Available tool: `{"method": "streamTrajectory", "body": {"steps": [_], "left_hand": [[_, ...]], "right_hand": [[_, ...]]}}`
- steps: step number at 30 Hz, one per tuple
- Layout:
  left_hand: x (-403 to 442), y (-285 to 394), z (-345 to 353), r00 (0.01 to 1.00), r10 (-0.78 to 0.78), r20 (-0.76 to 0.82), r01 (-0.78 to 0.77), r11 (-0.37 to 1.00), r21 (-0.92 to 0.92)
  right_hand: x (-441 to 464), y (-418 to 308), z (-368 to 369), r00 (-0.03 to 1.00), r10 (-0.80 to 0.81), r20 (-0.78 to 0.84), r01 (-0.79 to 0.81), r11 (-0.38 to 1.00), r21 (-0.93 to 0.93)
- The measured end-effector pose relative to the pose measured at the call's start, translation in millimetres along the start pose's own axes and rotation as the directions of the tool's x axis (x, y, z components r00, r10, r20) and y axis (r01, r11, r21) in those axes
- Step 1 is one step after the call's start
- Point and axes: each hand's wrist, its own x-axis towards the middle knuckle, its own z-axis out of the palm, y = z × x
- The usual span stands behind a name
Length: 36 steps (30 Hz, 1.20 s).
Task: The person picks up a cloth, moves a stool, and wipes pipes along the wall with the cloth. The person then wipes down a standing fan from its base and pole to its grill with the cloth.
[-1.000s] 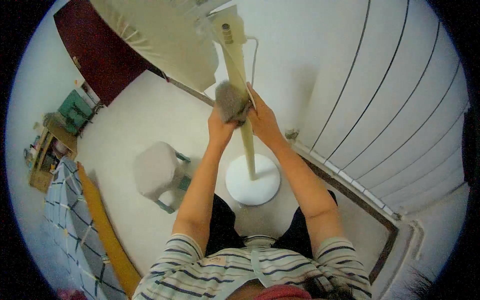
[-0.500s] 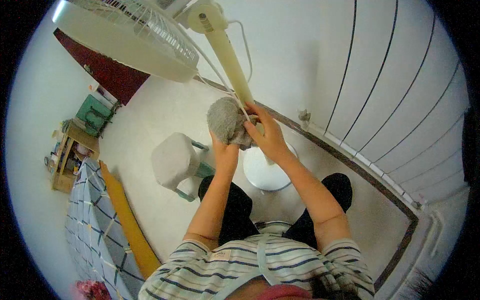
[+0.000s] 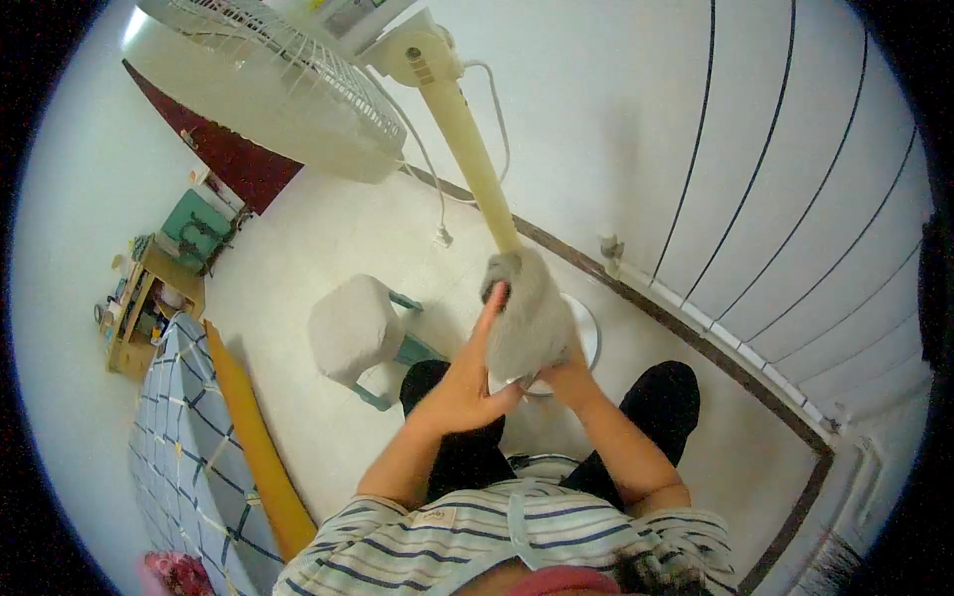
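A grey cloth (image 3: 537,313), fuzzy like a towel, lies against the lower part of the cream pole (image 3: 472,159) of a standing fan (image 3: 278,89). My left hand (image 3: 465,385) presses the cloth from the left, its thumb or a finger reaching up along the side. At the cloth's lower right, my right hand (image 3: 564,375) has its fingers closed on it, partly hidden behind the fabric. The cloth covers the pole's lower end and part of the round white base (image 3: 588,343). A white cord hangs by the pole, its plug (image 3: 442,236) dangling free.
A stool (image 3: 358,328) with a pale covered seat stands left of the fan. To the right is a white panelled radiator (image 3: 755,179) with a valve (image 3: 611,248) low down. A bed with a checked cover (image 3: 194,437) is at far left, near a wooden cabinet (image 3: 149,298).
The cloth has moved down and right, from beside the pole onto its lower part. My right hand has come down from the pole and cord. The plug now hangs in sight.
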Motion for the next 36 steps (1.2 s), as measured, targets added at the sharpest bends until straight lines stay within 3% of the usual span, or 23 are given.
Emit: {"method": "streamTrajectory", "body": {"steps": [2, 4, 6, 7, 9, 10, 12, 14, 16, 17, 18, 20, 21, 22, 24, 26, 27, 28, 30, 32, 33, 35, 36], "left_hand": [[16, 11, -12, 0.957, -0.064, 0.282, 0.073, 0.997, -0.019], [32, -6, -21, 0.987, 0.085, 0.137, -0.101, 0.989, 0.112], [54, -25, -15, 0.989, -0.116, -0.094, 0.092, 0.968, -0.233], [70, -35, -4, 0.988, -0.112, -0.104, 0.085, 0.968, -0.238], [100, -49, 14, 0.957, 0.129, -0.262, -0.108, 0.99, 0.091], [111, -54, 18, 0.954, 0.131, -0.271, -0.11, 0.99, 0.09], [131, -59, 20, 0.857, 0.205, -0.473, -0.126, 0.973, 0.193], [140, -55, 21, 0.839, 0.239, -0.489, -0.126, 0.96, 0.251], [149, -62, 23, 0.782, 0.149, -0.605, -0.012, 0.974, 0.225], [155, -68, 23, 0.797, 0.025, -0.603, -0.028, 1.0, 0.004], [161, -73, 21, 0.794, 0.025, -0.608, -0.03, 1.0, 0.001], [172, -78, 13, 0.77, 0.009, -0.638, -0.019, 1.0, -0.009], [177, -80, 6, 0.768, 0.01, -0.64, -0.02, 1.0, -0.007], [182, -80, -3, 0.802, -0.053, -0.595, -0.012, 0.995, -0.104], [188, -83, -11, 0.828, -0.107, -0.55, -0.008, 0.979, -0.203], [192, -94, -12, 0.845, 0.048, -0.533, -0.192, 0.957, -0.218], [196, -101, -14, 0.877, -0.101, -0.469, -0.029, 0.964, -0.263], [198, -101, -15, 0.878, -0.091, -0.47, -0.041, 0.964, -0.263], [200, -98, -10, 0.884, -0.124, -0.451, 0.03, 0.977, -0.209], [203, -108, 0, 0.874, -0.064, -0.482, -0.044, 0.977, -0.21], [202, -109, 2, 0.858, -0.049, -0.511, -0.048, 0.983, -0.175], [201, -111, 3, 0.846, -0.033, -0.532, -0.049, 0.989, -0.14], [200, -112, 3, 0.844, -0.049, -0.534, -0.046, 0.986, -0.162]], "right_hand": [[3, -6, -16, 0.974, 0.218, -0.06, -0.202, 0.958, 0.203], [17, 6, -38, 0.959, 0.128, -0.253, -0.031, 0.934, 0.356], [37, -23, -48, 0.92, 0.025, -0.39, 0.042, 0.986, 0.164], [50, -41, -49, 0.91, -0.118, -0.397, 0.114, 0.993, -0.033], [83, -89, -40, 0.878, -0.321, -0.354, 0.253, 0.941, -0.225], [100, -113, -30, 0.862, -0.377, -0.338, 0.319, 0.923, -0.216], [134, -147, -15, 0.798, -0.576, -0.178, 0.492, 0.792, -0.36], [175, -158, -7, 0.673, -0.737, -0.061, 0.618, 0.606, -0.501], [206, -160, 8, 0.679, -0.733, -0.033, 0.639, 0.613, -0.465], [216, -158, 12, 0.689, -0.725, -0.009, 0.655, 0.628, -0.42], [225, -150, 12, 0.689, -0.725, -0.003, 0.657, 0.626, -0.421], [239, -127, 12, 0.713, -0.677, 0.181, 0.624, 0.497, -0.603], [234, -114, 11, 0.779, -0.62, 0.09, 0.568, 0.639, -0.519], [225, -110, 8, 0.778, -0.621, 0.092, 0.57, 0.638, -0.518], [209, -109, -8, 0.694, -0.598, 0.4, 0.584, 0.143, -0.799], [201, -110, -18, 0.703, -0.625, 0.341, 0.56, 0.19, -0.806], [202, -112, -19, 0.709, -0.649, 0.276, 0.535, 0.238, -0.811], [208, -122, -14, 0.702, -0.655, 0.28, 0.537, 0.228, -0.812], [222, -159, 6, 0.522, -0.842, 0.136, 0.675, 0.31, -0.67], [228, -199, 35, 0.259, -0.919, 0.298, 0.726, -0.018, -0.688], [229, -215, 53, 0.252, -0.921, 0.295, 0.723, -0.023, -0.69], [233, -233, 80, 0.193, -0.844, 0.5, 0.598, -0.303, -0.742], [241, -233, 83, 0.193, -0.846, 0.497, 0.595, -0.302, -0.745]]}}
